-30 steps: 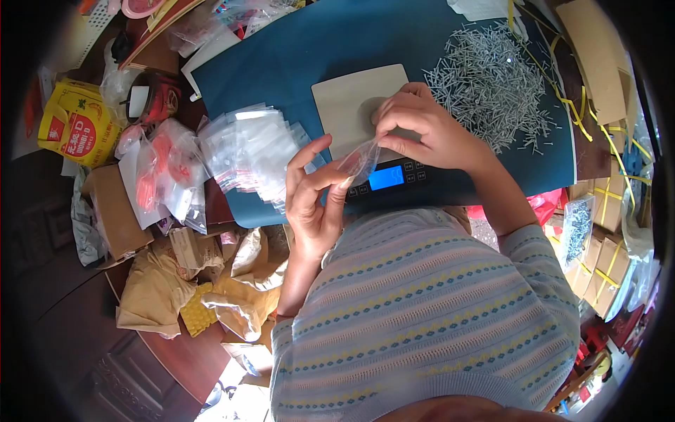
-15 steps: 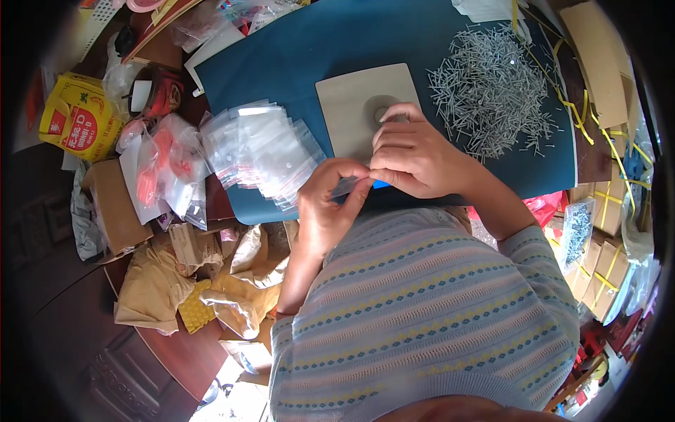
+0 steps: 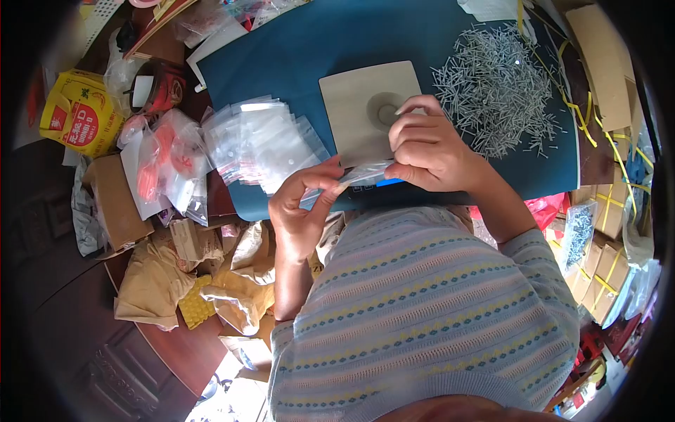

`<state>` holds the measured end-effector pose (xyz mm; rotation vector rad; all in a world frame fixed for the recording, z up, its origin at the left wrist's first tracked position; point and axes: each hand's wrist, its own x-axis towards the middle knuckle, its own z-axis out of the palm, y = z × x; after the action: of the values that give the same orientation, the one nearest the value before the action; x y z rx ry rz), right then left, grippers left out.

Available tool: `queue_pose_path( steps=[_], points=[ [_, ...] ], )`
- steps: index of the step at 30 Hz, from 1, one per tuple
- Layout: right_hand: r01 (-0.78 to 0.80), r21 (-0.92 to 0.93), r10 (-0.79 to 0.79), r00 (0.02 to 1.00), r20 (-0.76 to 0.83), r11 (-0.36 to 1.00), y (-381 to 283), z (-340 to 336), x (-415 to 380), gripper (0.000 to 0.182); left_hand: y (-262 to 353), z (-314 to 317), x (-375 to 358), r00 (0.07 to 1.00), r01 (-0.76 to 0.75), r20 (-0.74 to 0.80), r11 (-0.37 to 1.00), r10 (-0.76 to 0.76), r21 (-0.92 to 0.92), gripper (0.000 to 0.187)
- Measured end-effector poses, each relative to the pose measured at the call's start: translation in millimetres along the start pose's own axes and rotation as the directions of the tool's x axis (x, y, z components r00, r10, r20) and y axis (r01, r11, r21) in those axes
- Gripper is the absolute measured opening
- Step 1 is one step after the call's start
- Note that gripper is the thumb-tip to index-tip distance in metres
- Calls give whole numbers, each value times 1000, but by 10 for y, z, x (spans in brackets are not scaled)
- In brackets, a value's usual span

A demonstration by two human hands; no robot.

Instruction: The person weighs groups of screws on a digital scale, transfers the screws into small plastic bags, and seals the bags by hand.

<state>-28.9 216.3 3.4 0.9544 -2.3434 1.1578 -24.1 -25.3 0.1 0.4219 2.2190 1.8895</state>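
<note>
Stretched between my two hands is a small clear plastic bag (image 3: 365, 171). My left hand (image 3: 299, 214) pinches its left end between thumb and finger. At the other end, my right hand (image 3: 434, 151) is closed on the bag with thumb against curled fingers. Both hands are at the near edge of a square beige plate (image 3: 344, 98), which carries a dark round ring-like piece (image 3: 376, 102). Something blue shows just below the right thumb. A fanned stack of clear zip bags (image 3: 264, 137) lies left of the plate.
A large heap of thin silver nails or screws (image 3: 492, 88) covers the right of the dark blue mat (image 3: 295, 63). Bags with red contents (image 3: 165, 158) and a yellow box (image 3: 83, 116) are at left. Cardboard boxes (image 3: 598, 67) and yellow straps stand at right.
My left hand has moved left and slightly down, away from my right hand. More of the bag now shows between them. The right hand has shifted slightly right.
</note>
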Motion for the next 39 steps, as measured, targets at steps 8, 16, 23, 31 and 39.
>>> queue_pose_path(
  steps=[8, 16, 23, 31, 39],
  points=[
    [-399, -196, 410, 912, 19, 896, 569, -323, -323, 16, -1, -835, -370, 989, 146, -73, 944, -130, 295, 14],
    [-552, -752, 566, 770, -294, 361, 1270, -300, -814, 35, -229, -1033, -456, 906, 403, -145, 710, -397, 577, 14],
    [-497, -676, 619, 781, -75, 544, 1059, -248, -847, 43, -509, -391, -102, 996, -85, 80, 719, 42, 690, 28],
    [-536, -689, 777, 626, 64, 489, 849, -560, -741, 77, -1098, -138, 19, 972, -194, 46, 681, 229, 706, 23],
    [-487, -650, 767, 593, 244, 583, 761, -538, -662, 74, -1237, -54, 19, 950, -182, -27, 625, 310, 759, 18]
  ],
)
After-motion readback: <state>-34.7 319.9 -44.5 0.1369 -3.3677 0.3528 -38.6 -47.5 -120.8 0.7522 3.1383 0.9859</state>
